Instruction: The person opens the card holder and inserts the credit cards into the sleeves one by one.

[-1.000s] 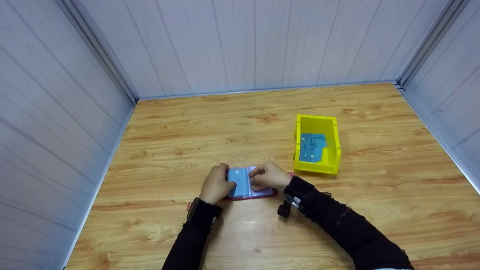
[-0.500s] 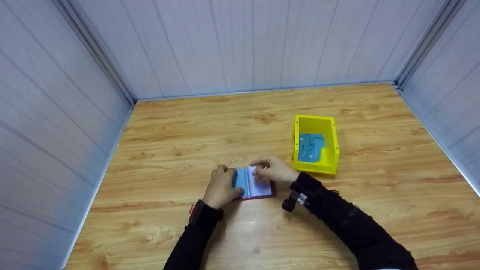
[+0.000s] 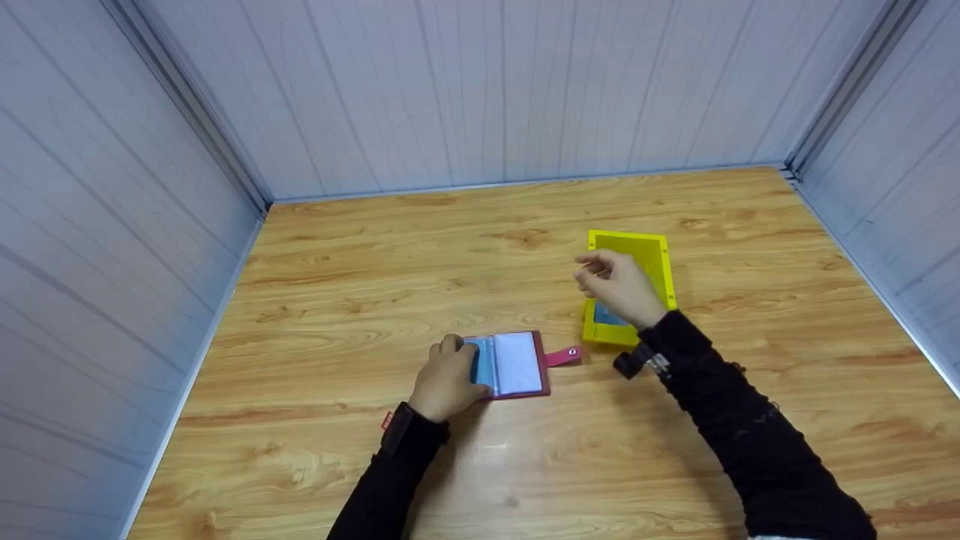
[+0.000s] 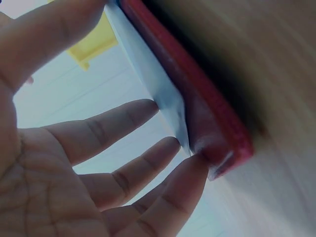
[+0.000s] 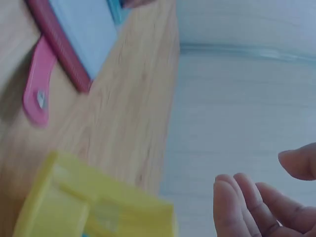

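Note:
A red card holder (image 3: 519, 364) with clear sleeves lies unfolded on the table, its pink snap strap (image 3: 564, 356) pointing right. My left hand (image 3: 444, 379) rests on its left half, covering much of a blue card in the sleeve. In the left wrist view, extended fingertips touch the raised sleeve edge beside the red cover (image 4: 232, 143). My right hand (image 3: 622, 289) is above the yellow bin (image 3: 613, 335), with a gap between thumb and fingers in the right wrist view and nothing held. Blue cards (image 3: 609, 316) in the bin are mostly hidden beneath that hand.
The wood-grain table (image 3: 390, 262) has white panel walls (image 3: 465, 90) at the back and on both sides. The bin stands to the right of the card holder, slightly farther back.
My right hand has left the card holder's right page and moved right and away to above the bin. The left hand has shifted slightly right, covering more of the left sleeve.

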The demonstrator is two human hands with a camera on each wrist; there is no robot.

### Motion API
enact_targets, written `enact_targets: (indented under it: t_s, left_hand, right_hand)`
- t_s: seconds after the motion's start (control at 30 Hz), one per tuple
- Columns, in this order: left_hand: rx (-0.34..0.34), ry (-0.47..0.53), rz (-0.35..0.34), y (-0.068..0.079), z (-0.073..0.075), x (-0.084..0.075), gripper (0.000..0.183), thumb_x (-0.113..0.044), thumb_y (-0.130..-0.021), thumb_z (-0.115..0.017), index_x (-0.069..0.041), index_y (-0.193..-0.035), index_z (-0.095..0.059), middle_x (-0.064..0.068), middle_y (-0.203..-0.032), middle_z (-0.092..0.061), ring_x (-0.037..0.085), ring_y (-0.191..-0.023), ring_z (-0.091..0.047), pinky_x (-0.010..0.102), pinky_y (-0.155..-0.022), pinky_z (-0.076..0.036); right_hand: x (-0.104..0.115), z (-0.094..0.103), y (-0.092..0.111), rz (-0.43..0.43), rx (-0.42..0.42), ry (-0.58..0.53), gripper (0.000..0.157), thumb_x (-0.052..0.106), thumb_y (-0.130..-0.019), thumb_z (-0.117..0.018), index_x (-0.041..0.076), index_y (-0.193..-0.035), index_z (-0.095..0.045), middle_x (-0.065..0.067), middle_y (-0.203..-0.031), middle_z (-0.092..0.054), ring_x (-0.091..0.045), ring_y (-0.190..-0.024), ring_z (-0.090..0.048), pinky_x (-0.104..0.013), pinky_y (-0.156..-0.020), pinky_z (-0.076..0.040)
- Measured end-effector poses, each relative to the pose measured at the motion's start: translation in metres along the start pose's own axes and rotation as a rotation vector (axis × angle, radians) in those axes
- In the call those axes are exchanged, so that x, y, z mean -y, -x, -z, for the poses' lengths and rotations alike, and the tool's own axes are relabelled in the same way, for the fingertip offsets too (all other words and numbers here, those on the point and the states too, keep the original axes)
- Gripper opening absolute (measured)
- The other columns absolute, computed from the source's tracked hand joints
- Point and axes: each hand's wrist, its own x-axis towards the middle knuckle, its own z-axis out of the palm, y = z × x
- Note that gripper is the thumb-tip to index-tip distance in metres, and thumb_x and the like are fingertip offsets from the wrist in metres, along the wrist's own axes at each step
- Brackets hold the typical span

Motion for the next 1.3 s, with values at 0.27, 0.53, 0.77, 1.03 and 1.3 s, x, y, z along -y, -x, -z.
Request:
enact_targets:
  t_s: [0.27,0.53,0.77,1.03,1.3]
  left_hand:
    - [0.008,0.001,0.000,0.000,0.002,0.000,0.069,-0.028,-0.073,-0.085,0.001,-0.129,-0.058,0.023,-0.133,-0.048,0.040,-0.121,-0.046,0.053,-0.091,-0.049]
    - [0.013,-0.013,-0.016,0.001,0.002,0.000,0.066,-0.028,-0.074,-0.083,0.001,-0.128,-0.059,0.024,-0.131,-0.049,0.041,-0.121,-0.046,0.053,-0.092,-0.049]
    - [0.024,0.000,-0.014,0.002,0.003,-0.001,0.065,-0.027,-0.075,-0.083,0.002,-0.127,-0.059,0.024,-0.131,-0.049,0.041,-0.121,-0.046,0.053,-0.092,-0.049]
    - [0.012,-0.016,-0.029,0.001,0.002,-0.001,0.062,-0.028,-0.075,-0.083,0.002,-0.124,-0.060,0.023,-0.128,-0.050,0.041,-0.117,-0.048,0.052,-0.086,-0.051]
    - [0.017,-0.008,-0.029,0.002,0.003,-0.001,0.059,-0.028,-0.075,-0.082,0.001,-0.122,-0.060,0.023,-0.128,-0.050,0.040,-0.117,-0.048,0.052,-0.086,-0.051]
  right_hand:
    - [-0.020,0.022,-0.012,-0.109,-0.135,0.122,0.048,0.025,-0.100,-0.049,0.001,-0.141,-0.047,-0.020,-0.129,-0.055,-0.033,-0.118,-0.053,-0.044,-0.097,-0.044]
    - [-0.040,0.025,-0.025,-0.203,-0.053,0.378,0.060,0.028,-0.098,-0.051,-0.007,-0.145,-0.039,-0.028,-0.140,-0.049,-0.036,-0.112,-0.055,-0.049,-0.099,-0.045]
    - [-0.044,0.016,-0.031,-0.232,0.021,0.548,0.060,0.026,-0.096,-0.052,-0.011,-0.142,-0.041,-0.029,-0.134,-0.054,-0.034,-0.107,-0.056,-0.049,-0.100,-0.046]
    - [-0.055,0.008,-0.034,-0.172,0.034,0.696,0.023,0.017,-0.090,-0.055,-0.002,-0.079,-0.061,-0.013,-0.080,-0.058,-0.025,-0.071,-0.053,-0.035,-0.064,-0.044]
    - [-0.061,0.005,-0.035,-0.230,0.091,0.783,0.022,0.015,-0.088,-0.056,-0.006,-0.089,-0.062,-0.014,-0.086,-0.057,-0.026,-0.077,-0.051,-0.044,-0.078,-0.049]
